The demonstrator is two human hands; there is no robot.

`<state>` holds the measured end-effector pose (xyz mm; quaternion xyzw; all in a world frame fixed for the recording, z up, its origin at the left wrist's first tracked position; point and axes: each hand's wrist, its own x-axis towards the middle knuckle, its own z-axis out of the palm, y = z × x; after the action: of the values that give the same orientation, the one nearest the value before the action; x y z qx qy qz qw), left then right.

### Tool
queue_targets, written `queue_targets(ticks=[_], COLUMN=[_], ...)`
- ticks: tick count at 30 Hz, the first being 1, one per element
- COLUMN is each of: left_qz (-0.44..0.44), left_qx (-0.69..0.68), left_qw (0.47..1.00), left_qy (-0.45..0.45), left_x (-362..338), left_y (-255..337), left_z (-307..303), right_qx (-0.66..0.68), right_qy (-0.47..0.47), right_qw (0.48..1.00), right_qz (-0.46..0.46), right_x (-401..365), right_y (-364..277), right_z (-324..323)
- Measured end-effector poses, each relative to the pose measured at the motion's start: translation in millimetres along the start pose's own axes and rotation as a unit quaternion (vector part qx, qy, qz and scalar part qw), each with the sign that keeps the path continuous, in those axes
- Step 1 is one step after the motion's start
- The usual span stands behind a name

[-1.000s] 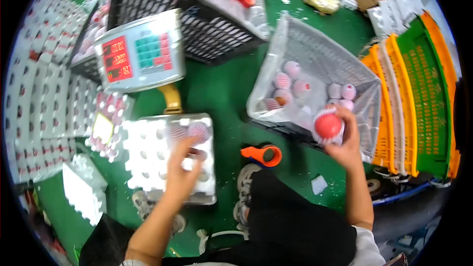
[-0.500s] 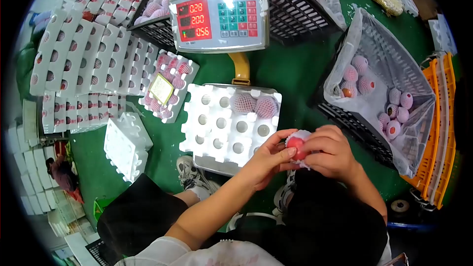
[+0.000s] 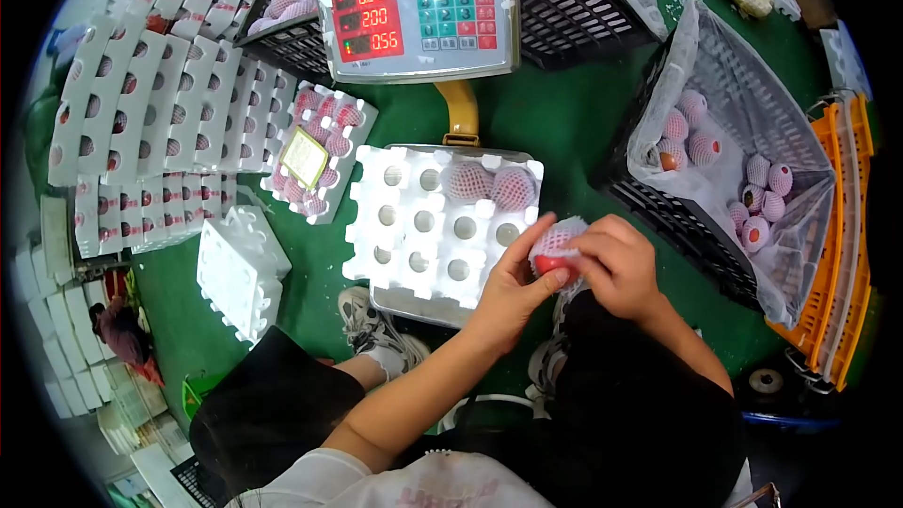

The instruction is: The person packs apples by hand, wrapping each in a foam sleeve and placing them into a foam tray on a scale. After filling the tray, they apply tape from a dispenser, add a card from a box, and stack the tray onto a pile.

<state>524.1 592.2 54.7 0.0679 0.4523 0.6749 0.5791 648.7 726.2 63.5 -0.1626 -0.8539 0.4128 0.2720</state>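
My left hand holds a red round fruit in a white foam net sleeve, its fingers and thumb curled around the near side. The fingers of my right hand pinch the net from the right; the fruit's lower part shows bare red. Just left of my hands, a white foam tray with round hollows rests on the metal scale platform. Two netted fruits sit in its far right hollows.
The scale display stands beyond the tray. To the right is a black crate, plastic-lined, with several netted fruits. Stacked foam boxes rise on the left, near a filled tray and a white foam block. Another person is far left.
Both hands have shifted slightly left with the fruit. The net now covers the fruit's upper part, where red skin showed before, and the fruit is turned.
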Motion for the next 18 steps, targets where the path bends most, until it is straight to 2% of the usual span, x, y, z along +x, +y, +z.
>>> queue_targets(ticks=[2, 3, 6, 7, 10, 11, 14, 17, 18], left_qz=[0.014, 0.023, -0.055, -0.091, -0.099, -0.100, -0.148, -0.127, -0.023], left_qx=[-0.038, -0.057, -0.089, -0.178, -0.173, -0.142, -0.125, 0.040, 0.233], left_qw=[0.999, 0.998, 0.995, 0.979, 0.978, 0.983, 0.980, 0.991, 0.969], left_qy=[-0.015, -0.022, 0.003, -0.044, -0.059, -0.064, -0.045, -0.028, -0.074], left_x=[0, 0, -3, -5, -1, -2, -2, -4, -12], left_y=[0, 1, 7, 12, 13, 17, 14, 14, 21], left_z=[4, 4, -1, -9, -29, -31, -44, -58, -55], right_qx=[-0.084, -0.101, -0.090, -0.068, -0.047, -0.048, 0.034, 0.016, 0.004], right_qy=[0.007, -0.015, -0.014, -0.062, -0.101, -0.144, -0.210, -0.165, -0.149], right_qw=[0.977, 0.969, 0.980, 0.983, 0.992, 0.987, 0.977, 0.985, 0.987], right_qz=[-0.198, -0.223, -0.178, -0.157, -0.063, -0.044, 0.005, 0.039, 0.053], right_x=[5, 4, 12, 10, 31, 29, 21, 11, 5], right_y=[-6, -17, -27, -22, -28, -23, -13, 0, 4], right_z=[5, 7, -2, -13, -32, -32, -11, 3, 5])
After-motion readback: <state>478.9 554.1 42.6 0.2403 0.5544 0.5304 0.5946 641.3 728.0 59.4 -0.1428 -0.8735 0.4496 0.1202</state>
